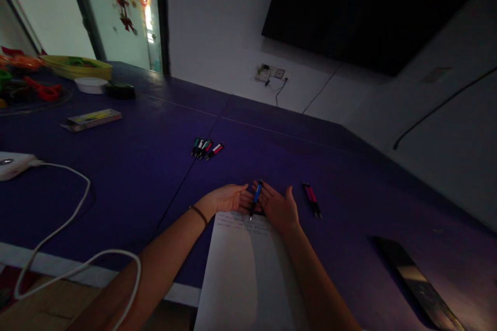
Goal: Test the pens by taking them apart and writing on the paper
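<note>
A white sheet of paper (pixel 248 269) with a few lines of writing at its top lies on the dark purple table (pixel 135 165). My right hand (pixel 278 208) grips a blue pen (pixel 256 197) upright, its tip on the paper's top edge. My left hand (pixel 229 197) rests at the paper's top left corner, its fingers curled toward the pen; whether they touch it is unclear. Two pink pens (pixel 311 199) lie just right of my right hand. Several capped pens (pixel 206 148) lie in a row farther back.
A white cable (pixel 73 217) runs from a white device (pixel 13 164) at the left edge. A flat box (pixel 92 119), a white lid (pixel 91 84), a yellow bowl (pixel 77 66) and red scissors (pixel 44 91) sit back left. A dark flat object (pixel 419 284) lies front right.
</note>
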Tool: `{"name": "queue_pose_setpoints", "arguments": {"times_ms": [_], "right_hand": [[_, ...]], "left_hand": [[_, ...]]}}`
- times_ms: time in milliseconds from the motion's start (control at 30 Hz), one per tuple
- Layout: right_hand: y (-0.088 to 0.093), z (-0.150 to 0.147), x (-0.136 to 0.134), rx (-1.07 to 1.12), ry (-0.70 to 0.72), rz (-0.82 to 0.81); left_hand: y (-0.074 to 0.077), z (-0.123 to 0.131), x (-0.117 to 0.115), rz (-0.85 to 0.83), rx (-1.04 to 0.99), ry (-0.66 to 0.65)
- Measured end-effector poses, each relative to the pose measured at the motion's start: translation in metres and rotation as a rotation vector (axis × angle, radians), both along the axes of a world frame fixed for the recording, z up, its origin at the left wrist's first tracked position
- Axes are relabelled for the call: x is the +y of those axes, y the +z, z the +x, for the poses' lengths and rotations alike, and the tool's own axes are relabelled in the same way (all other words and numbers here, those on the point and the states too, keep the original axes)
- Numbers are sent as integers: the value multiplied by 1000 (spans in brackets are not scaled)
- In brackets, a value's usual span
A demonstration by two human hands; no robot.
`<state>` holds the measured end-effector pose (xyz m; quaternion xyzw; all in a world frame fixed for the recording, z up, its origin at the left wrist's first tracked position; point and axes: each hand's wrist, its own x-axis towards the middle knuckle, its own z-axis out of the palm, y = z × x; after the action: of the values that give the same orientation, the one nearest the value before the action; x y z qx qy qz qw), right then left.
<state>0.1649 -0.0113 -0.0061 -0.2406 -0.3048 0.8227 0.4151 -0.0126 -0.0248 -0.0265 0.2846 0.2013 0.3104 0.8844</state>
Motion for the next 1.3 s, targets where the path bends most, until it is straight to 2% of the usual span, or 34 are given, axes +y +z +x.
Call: {"name": "queue_pose_setpoints", "arguments": {"times_ms": [700, 800, 1000, 1300], "right_hand": [[-2, -5, 1, -77, -69, 37], [-5, -5, 2, -98, -94, 80], [-13, -9, -2, -155, -263, 210], [-13, -9, -2, -179, -238, 246]], "left_hand": [[1, 0, 0, -25, 17, 46], [6, 1, -4, 18, 47, 61], [11, 5, -9, 200, 202, 26], [10, 5, -7, 242, 222, 14]]}}
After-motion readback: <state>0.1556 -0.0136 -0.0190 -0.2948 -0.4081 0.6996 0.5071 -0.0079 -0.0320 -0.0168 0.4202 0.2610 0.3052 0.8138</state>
